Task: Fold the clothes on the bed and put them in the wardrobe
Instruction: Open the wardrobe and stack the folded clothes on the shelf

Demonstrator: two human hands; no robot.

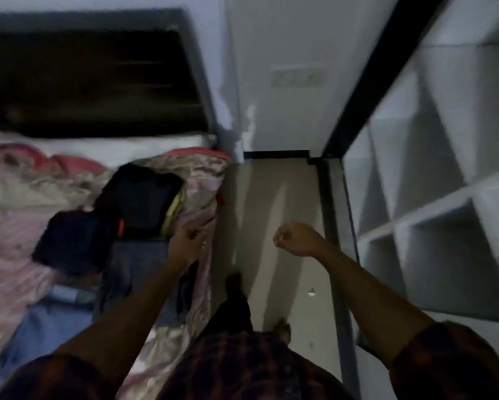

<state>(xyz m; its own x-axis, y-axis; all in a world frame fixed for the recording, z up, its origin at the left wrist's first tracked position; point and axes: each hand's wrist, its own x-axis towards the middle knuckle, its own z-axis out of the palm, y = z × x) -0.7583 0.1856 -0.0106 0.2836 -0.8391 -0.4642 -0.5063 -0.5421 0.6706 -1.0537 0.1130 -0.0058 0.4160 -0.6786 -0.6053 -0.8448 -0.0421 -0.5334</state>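
Observation:
Several folded dark garments lie on the bed [17, 249] at the left: a black folded piece [144, 197] nearest the headboard, a dark navy one [69, 243] beside it, and a grey-blue one [138, 264] closer to me. My left hand [189, 241] hovers over the bed's right edge by the grey-blue piece, fingers loosely extended, holding nothing. Over the floor, my right hand [297, 239] is curled into a loose fist and holds nothing. The white wardrobe [433, 215] with open cubby shelves stands at the right. The frame is blurred.
A narrow strip of floor [271, 203] runs between bed and wardrobe, with my feet on it. A pink quilt and a white pillow [121, 148] cover the bed below a dark headboard [92, 82]. The wall ahead carries a switch plate [297, 77].

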